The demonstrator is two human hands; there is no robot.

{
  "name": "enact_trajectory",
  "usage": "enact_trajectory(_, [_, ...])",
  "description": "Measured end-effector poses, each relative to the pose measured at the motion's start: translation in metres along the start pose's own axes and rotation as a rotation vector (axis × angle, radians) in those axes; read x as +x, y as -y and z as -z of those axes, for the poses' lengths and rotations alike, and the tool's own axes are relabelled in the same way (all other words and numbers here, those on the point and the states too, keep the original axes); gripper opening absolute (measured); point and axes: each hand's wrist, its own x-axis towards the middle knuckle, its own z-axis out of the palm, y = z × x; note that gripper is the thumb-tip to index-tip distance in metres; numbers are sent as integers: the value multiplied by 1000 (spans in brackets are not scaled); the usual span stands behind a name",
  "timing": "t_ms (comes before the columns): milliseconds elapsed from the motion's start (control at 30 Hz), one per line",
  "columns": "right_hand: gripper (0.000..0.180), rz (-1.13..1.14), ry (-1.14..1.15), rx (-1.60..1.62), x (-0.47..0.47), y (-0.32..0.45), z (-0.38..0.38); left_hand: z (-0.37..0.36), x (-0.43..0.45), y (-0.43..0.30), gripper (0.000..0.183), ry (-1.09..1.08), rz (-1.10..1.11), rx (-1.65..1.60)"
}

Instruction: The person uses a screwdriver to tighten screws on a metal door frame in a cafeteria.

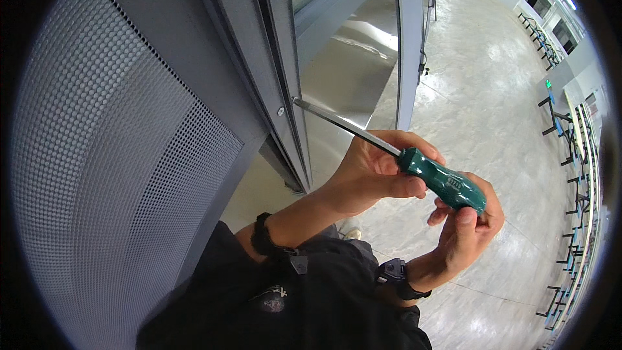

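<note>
A screwdriver with a glossy green handle (444,182) and a long steel shaft points to the upper left. Its tip meets the edge of a grey metal door frame (286,73), apparently at a small fastener. My left hand (376,175) holds the front of the handle, close to where the shaft comes out. Around the rear end of the handle my right hand (474,223) is closed, with the thumb lying on top. Another screw head (281,112) shows on the frame just left of the tip.
To the left stands a perforated grey metal panel (112,121). Past the frame are a shiny sheet-metal surface (350,63) and a second upright (408,48). A pale, glossy floor (491,82) stretches right, towards rows of black-legged stands (576,194). Both wrists wear black straps with small devices.
</note>
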Motion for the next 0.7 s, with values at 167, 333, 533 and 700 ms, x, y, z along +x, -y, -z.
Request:
enact_trajectory(167, [52, 43, 27, -19, 2, -5, 9, -5, 0, -2, 40, -37, 61, -69])
enact_trajectory(333, [55, 103, 28, -55, 4, -6, 9, -10, 3, 0, 43, -48, 22, -50])
enact_trajectory(533, [73, 32, -144, -93, 1, -10, -9, -20, -5, -7, 27, -248, 50, 53])
enact_trajectory(700, [56, -60, -80, -33, 8, -7, -11, -11, -6, -10, 29, -182, 80, 158])
